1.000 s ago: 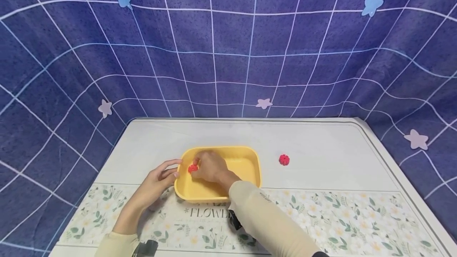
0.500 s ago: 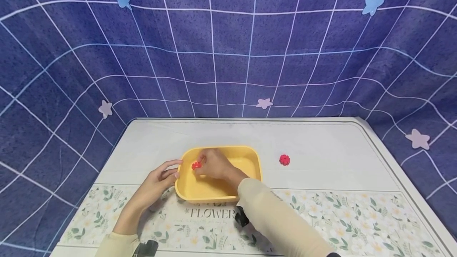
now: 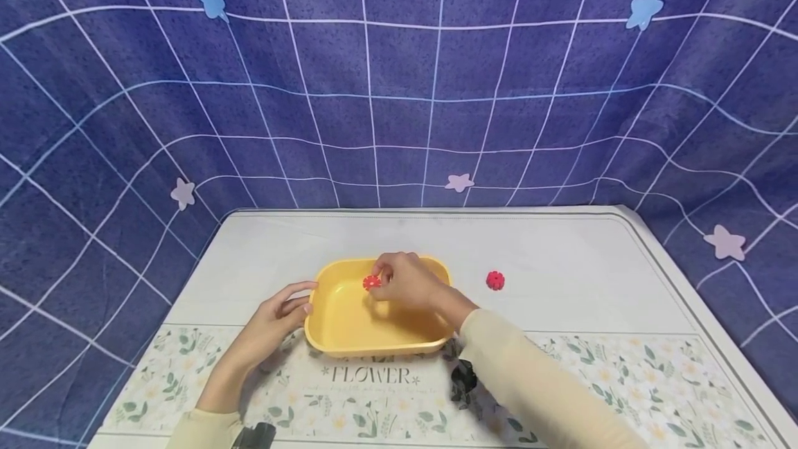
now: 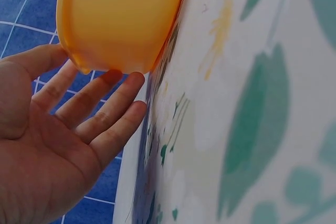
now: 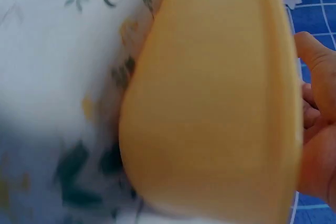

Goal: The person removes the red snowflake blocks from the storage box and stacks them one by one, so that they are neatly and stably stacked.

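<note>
A yellow plastic basin (image 3: 374, 351) sits on the table with its long side facing me. My right hand (image 3: 413, 286) is over the basin, pinching a small red notched disc, shaped like a flower (image 3: 370, 283), between thumb and fingers. In the right wrist view that hand (image 5: 320, 124) is partly hidden behind the basin wall (image 5: 210, 98). At the basin's left end my left hand (image 3: 271, 324) touches the wall. The left wrist view has its fingers (image 4: 84, 100) loosely extended, fingertips against the basin's end (image 4: 115, 30).
A second red notched disc (image 3: 495, 280) lies on the white part of the table, right of the basin. Floral-printed cloth (image 3: 380, 393) covers the near strip. Behind the table hangs a blue curtain (image 3: 399, 123) with grid lines and stars.
My right hand has carried the red disc rightward and slightly up, from the basin's left end towards its middle. My left hand stays at the basin's end.
</note>
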The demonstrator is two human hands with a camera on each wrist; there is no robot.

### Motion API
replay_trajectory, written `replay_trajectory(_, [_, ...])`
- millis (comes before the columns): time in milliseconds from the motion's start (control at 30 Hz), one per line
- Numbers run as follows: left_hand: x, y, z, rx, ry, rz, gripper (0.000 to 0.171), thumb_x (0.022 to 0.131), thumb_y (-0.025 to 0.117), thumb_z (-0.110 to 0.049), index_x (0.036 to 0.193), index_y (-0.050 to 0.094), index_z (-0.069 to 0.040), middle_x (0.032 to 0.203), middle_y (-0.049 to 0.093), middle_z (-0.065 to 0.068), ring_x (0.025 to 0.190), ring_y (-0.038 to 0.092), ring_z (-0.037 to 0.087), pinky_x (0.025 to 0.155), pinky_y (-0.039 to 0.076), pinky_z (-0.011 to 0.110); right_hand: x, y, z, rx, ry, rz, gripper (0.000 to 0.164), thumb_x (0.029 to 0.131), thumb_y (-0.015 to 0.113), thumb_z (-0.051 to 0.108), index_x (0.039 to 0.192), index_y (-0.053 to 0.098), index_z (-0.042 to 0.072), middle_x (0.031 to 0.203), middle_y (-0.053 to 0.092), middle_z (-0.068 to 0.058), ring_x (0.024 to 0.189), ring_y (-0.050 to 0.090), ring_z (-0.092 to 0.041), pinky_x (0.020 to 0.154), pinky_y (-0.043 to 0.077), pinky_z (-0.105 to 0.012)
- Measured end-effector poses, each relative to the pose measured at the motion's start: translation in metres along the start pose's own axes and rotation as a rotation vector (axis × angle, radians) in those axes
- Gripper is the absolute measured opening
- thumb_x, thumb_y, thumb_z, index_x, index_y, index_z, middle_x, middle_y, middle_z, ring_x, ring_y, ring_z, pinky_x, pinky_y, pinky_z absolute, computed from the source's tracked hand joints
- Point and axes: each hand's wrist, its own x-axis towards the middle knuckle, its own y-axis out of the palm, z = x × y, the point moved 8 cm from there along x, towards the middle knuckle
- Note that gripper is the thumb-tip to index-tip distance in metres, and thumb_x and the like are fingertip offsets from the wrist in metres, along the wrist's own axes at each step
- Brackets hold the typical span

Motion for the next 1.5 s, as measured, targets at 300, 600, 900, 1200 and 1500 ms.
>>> replay_trajectory(300, [-0.001,-0.002,-0.002,0.016,0.011,-0.006,0.051,0.106,0.059,-0.034,0.153,0.047,-0.018,0.144,0.063,0.020,0.122,0.070,0.030,0.105,0.058,0.035,-0.018,-0.043,-0.003,-0.062,-0.071,-0.072,0.022,0.082,0.082,0.019,0.099,0.071,0.012,0.076,0.067,0.006,0.071,0.058,-0.006,0.067,0.050,-0.021])
replay_trajectory(600, [-0.005,-0.002,0.003,-0.026,0.010,-0.004,0.051,0.106,0.060,-0.032,0.152,0.046,-0.016,0.144,0.062,0.021,0.111,0.072,0.004,0.096,0.057,0.016,-0.037,-0.074,-0.018,-0.041,-0.058,-0.119,0.018,0.082,0.082,0.020,0.094,0.071,0.013,0.076,0.066,0.005,0.071,0.058,-0.009,0.064,0.048,-0.021])
replay_trajectory(900, [-0.003,0.000,0.003,-0.013,0.016,-0.006,0.051,0.106,0.060,-0.033,0.152,0.047,-0.017,0.143,0.063,0.021,0.113,0.073,0.011,0.099,0.058,0.022,-0.063,-0.107,-0.061,-0.061,-0.003,-0.228,0.019,0.080,0.083,0.018,0.093,0.072,0.011,0.077,0.067,0.002,0.070,0.058,-0.009,0.062,0.049,-0.020])
replay_trajectory(1200, [0.000,0.001,0.001,-0.001,0.010,-0.004,0.051,0.105,0.060,-0.034,0.152,0.047,-0.018,0.144,0.063,0.020,0.119,0.072,0.021,0.101,0.058,0.024,-0.093,-0.127,-0.123,-0.077,0.145,-0.277,0.023,0.081,0.081,0.016,0.099,0.071,0.005,0.078,0.066,-0.001,0.070,0.060,-0.012,0.059,0.051,-0.021])
replay_trajectory(1500, [-0.001,0.001,0.000,-0.013,0.008,0.005,0.051,0.106,0.060,-0.033,0.153,0.046,-0.017,0.145,0.062,0.021,0.117,0.072,0.020,0.100,0.059,0.024,-0.104,-0.128,-0.157,-0.126,0.200,-0.282,0.022,0.084,0.080,0.018,0.100,0.072,0.004,0.083,0.068,-0.003,0.078,0.060,-0.014,0.069,0.050,-0.024])
